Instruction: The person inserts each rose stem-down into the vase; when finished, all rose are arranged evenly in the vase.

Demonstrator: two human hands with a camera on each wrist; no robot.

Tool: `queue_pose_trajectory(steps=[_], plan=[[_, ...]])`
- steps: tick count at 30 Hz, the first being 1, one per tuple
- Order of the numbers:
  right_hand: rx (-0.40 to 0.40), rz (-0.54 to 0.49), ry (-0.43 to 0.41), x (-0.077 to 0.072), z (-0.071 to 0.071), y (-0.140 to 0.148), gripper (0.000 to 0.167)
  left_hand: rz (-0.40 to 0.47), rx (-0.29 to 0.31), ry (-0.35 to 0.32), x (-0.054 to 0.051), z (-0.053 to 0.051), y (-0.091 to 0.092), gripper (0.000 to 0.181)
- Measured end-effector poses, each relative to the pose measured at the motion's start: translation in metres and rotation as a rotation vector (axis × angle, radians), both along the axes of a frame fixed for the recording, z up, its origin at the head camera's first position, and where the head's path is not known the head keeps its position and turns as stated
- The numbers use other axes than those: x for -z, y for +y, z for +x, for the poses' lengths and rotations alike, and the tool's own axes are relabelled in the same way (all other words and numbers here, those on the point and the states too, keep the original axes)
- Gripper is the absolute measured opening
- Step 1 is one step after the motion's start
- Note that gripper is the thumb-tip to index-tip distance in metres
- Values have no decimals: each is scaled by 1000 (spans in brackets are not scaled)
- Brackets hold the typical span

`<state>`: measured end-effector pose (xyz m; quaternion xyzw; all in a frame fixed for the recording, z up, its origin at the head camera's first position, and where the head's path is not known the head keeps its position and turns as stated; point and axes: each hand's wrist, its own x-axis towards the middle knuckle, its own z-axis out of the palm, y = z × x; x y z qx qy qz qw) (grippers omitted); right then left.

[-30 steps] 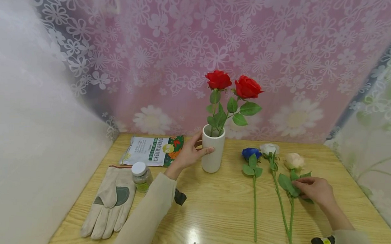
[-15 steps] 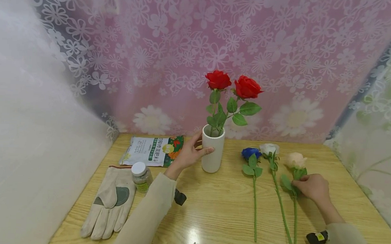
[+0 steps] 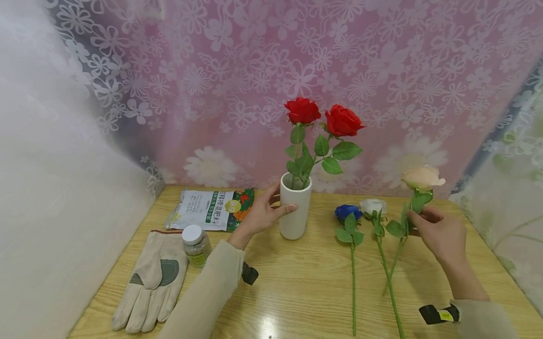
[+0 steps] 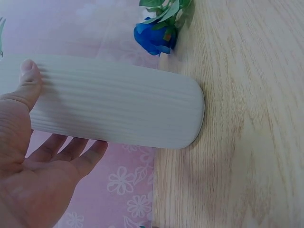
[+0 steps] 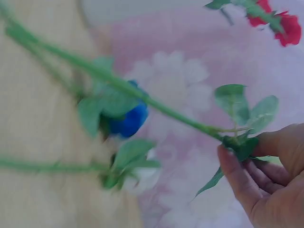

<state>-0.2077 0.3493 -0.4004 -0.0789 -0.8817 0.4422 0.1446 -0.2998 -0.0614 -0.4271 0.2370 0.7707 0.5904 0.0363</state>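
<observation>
My left hand [image 3: 265, 211] holds the white ribbed vase [image 3: 296, 218] standing on the table, thumb on one side and fingers on the other. Two red roses [image 3: 343, 121] with green leaves stand in the vase. At the right, my right hand [image 3: 444, 234] pinches a peach rose [image 3: 421, 177] by its leafy stem, below the bloom. That rose is tilted, its head raised, and its stem passes behind the white rose's stem in the head view. The right wrist view shows thumb and fingers at the leaves [image 5: 242, 145]; the peach bloom is out of sight there.
A blue rose [image 3: 348, 213] and a white rose [image 3: 374, 207] lie side by side on the wooden table [image 3: 303, 290]. To the left are a fertilizer bag [image 3: 207, 209], a white-capped jar [image 3: 197, 246] and a pair of work gloves [image 3: 152, 285]. A floral curtain [image 3: 238, 88] hangs behind.
My right hand has taken hold of the peach rose and lifted its head up off the table, the stem's lower end swinging left. My left hand has stayed on the vase.
</observation>
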Motion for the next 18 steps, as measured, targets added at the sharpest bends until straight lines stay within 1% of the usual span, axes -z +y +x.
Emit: queue_pose_trajectory(steps=[1, 2, 4, 6, 9, 10, 12, 14, 16, 18], plan=[[8, -51, 24, -5, -2, -4, 55, -1, -2, 0, 0, 0, 0, 90], [7, -117, 50, -10, -4, -8, 45, -2, -3, 1, 0, 0, 0, 90], [-14, -306, 110, -20, -7, -16, 23, 1, -6, -3, 0, 0, 0, 90], [-8, -465, 168, -28, -11, -24, 8, -1, -8, -2, 0, 0, 0, 89], [24, -679, 228, -41, -15, -36, 6, 3, -10, -2, 0, 1, 1, 88], [40, -716, 247, -46, -17, -40, 5, 1, -11, -2, 0, 1, 2, 88], [67, -806, 281, -55, -21, -46, 9, -3, -15, -4, 0, 1, 2, 88], [75, -876, 326, -64, -25, -53, 13, -9, -20, -6, -1, 1, 2, 89], [65, -933, 366, -73, -29, -61, 16, -17, -27, -10, -1, 2, 2, 89], [51, -967, 407, -81, -33, -69, 18, -21, -30, -9, -1, 2, 1, 89]])
